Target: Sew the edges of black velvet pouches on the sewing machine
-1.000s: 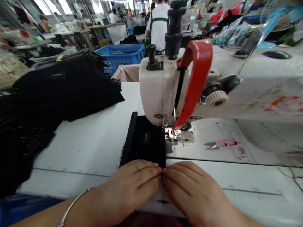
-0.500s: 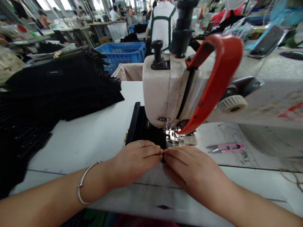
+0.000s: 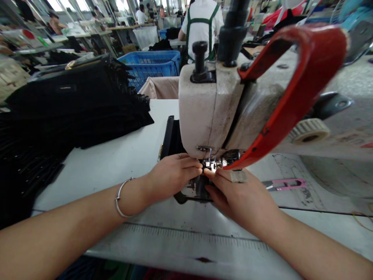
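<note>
A black fabric piece [image 3: 175,134] with a dark bar along its left side lies under the head of a white sewing machine [image 3: 198,105]. My left hand [image 3: 171,175] has its fingers pressed together on the near edge of that piece, left of the metal presser foot [image 3: 212,165]. Close against the foot on the right, my right hand [image 3: 239,190] pinches the same edge, its fingertips almost touching those of my left hand. A red curved guard [image 3: 291,93] arches over my right hand.
Stacked black pieces [image 3: 72,105] cover the table's left side. Pink-handled snips [image 3: 287,184] lie right of my right hand. Beyond the table are a blue basket [image 3: 150,66] and a person in white [image 3: 201,27]. A ruler scale [image 3: 186,233] runs along the near edge.
Both hands have moved forward with the black piece, close to the presser foot. The piece has slid further under the machine head, uncovering the plate in front of it.
</note>
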{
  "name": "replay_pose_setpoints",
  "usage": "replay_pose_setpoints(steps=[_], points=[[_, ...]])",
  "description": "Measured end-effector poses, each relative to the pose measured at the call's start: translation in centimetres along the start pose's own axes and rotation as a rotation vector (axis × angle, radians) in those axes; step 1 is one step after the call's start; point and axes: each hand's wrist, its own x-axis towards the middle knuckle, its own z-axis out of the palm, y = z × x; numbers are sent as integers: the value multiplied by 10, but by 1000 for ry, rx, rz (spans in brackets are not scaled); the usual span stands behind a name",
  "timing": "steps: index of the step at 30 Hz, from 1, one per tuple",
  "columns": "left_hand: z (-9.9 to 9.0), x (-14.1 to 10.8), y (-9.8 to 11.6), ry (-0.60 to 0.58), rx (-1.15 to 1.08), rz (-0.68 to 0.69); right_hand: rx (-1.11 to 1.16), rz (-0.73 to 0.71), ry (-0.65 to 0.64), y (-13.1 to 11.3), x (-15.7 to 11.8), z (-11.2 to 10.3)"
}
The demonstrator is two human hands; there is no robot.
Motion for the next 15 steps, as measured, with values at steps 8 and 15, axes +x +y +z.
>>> replay_pose_setpoints(steps=[8, 15], points=[[3, 4, -5, 19, -2, -72, 32, -3, 37, 2, -3, 4], [3, 3, -4, -3, -7, -93, 43, 15, 7, 2, -3, 6]])
